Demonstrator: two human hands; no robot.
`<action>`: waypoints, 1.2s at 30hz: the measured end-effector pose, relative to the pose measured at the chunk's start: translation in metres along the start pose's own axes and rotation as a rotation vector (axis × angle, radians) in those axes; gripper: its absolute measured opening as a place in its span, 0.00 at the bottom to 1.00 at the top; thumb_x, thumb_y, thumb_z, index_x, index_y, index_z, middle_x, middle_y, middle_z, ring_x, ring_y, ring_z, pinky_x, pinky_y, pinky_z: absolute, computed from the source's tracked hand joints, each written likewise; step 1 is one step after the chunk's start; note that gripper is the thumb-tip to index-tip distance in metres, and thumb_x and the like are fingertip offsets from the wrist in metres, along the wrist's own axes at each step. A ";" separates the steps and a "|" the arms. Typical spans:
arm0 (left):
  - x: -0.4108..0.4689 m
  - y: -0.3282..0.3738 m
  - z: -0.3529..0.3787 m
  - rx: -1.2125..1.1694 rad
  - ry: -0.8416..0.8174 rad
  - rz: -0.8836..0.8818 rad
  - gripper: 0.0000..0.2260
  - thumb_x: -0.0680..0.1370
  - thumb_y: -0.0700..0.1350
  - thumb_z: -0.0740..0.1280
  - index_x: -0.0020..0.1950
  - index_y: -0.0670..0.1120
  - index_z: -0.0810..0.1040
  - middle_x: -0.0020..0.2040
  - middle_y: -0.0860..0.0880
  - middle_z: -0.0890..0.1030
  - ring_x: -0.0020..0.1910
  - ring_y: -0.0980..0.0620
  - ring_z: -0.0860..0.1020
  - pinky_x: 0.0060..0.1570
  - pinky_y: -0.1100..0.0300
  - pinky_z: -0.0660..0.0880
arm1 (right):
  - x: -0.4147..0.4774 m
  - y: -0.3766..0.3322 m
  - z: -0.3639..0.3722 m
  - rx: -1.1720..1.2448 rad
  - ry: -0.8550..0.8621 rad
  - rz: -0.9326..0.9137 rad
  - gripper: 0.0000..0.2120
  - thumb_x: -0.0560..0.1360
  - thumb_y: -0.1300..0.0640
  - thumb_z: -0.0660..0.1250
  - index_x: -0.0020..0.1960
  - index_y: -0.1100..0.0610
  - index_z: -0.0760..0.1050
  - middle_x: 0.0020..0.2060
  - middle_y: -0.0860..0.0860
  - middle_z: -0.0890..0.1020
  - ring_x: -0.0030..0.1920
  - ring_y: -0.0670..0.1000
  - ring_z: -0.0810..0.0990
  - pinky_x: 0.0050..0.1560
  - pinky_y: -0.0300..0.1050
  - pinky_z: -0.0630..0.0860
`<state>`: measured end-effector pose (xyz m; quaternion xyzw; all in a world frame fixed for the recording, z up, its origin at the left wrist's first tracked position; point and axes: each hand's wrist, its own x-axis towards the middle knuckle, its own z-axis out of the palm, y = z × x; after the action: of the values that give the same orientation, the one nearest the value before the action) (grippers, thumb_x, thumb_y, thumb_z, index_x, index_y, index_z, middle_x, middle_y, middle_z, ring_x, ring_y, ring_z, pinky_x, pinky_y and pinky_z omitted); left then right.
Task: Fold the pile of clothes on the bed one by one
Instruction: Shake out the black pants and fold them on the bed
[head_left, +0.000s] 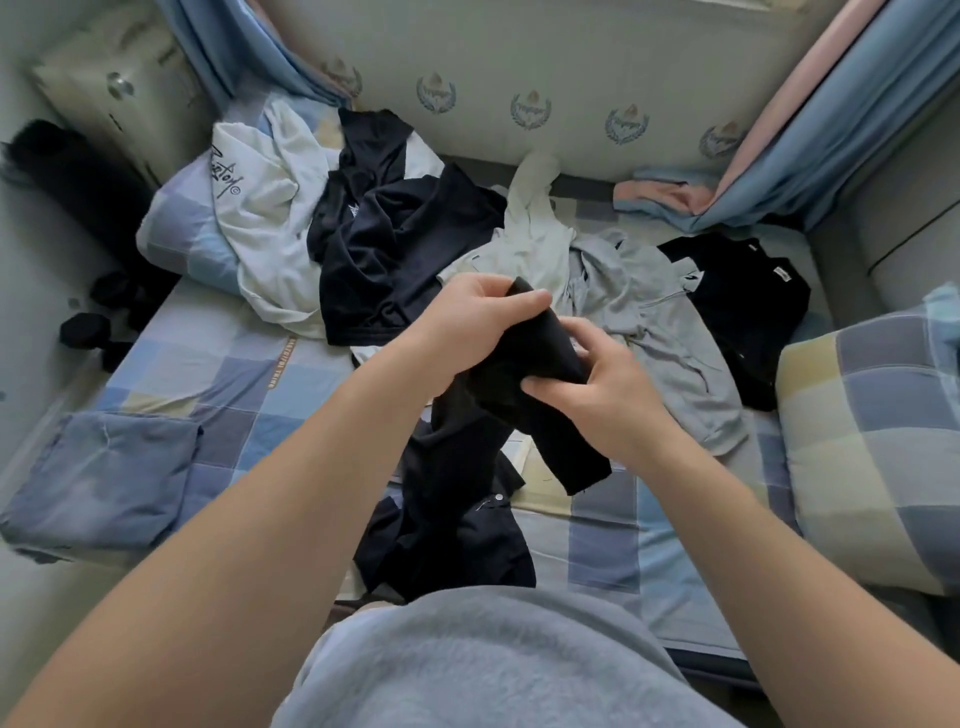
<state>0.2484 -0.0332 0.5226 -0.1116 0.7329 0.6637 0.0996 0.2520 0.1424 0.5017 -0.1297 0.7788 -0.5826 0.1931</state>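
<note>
A black garment (467, 457) hangs from both my hands above the checked bedsheet (234, 374), its lower part bunched on the bed near my body. My left hand (472, 317) grips its upper end, thumb over the cloth. My right hand (592, 384) pinches the fabric just below. Behind them lies the unfolded pile: a white printed shirt (260, 223), a dark navy shirt (379, 249), a pale cream garment (530, 234), a grey hoodie (654, 332) and a black shirt (748, 306).
A folded blue garment (98, 478) lies at the bed's left edge. A checked pillow (872, 441) sits at the right, another pillow (176, 228) at the back left. Blue curtains (831, 130) hang in the far corners. Dark items (83, 332) sit on the floor at left.
</note>
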 end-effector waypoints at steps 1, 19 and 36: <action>0.002 0.000 0.001 0.049 0.028 0.039 0.17 0.78 0.49 0.72 0.50 0.34 0.80 0.46 0.33 0.81 0.43 0.41 0.82 0.49 0.44 0.80 | 0.000 -0.001 -0.006 -0.020 0.010 -0.022 0.18 0.75 0.67 0.72 0.60 0.50 0.78 0.43 0.48 0.87 0.45 0.48 0.86 0.45 0.44 0.81; 0.005 -0.021 0.039 -0.227 -0.188 0.010 0.11 0.80 0.39 0.69 0.63 0.48 0.79 0.56 0.42 0.85 0.56 0.43 0.84 0.57 0.47 0.80 | -0.004 0.026 -0.045 0.252 0.286 0.097 0.18 0.75 0.49 0.72 0.63 0.51 0.75 0.53 0.51 0.84 0.51 0.48 0.83 0.47 0.44 0.79; -0.002 -0.056 0.051 -0.182 -0.286 -0.204 0.28 0.68 0.73 0.65 0.55 0.53 0.83 0.56 0.56 0.84 0.59 0.51 0.83 0.57 0.56 0.79 | 0.005 0.014 -0.028 0.630 0.258 0.227 0.11 0.77 0.54 0.70 0.56 0.58 0.82 0.50 0.57 0.87 0.52 0.57 0.86 0.47 0.48 0.83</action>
<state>0.2666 0.0128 0.4652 -0.0983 0.6332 0.7227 0.2589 0.2351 0.1677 0.4945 0.0982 0.5883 -0.7805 0.1872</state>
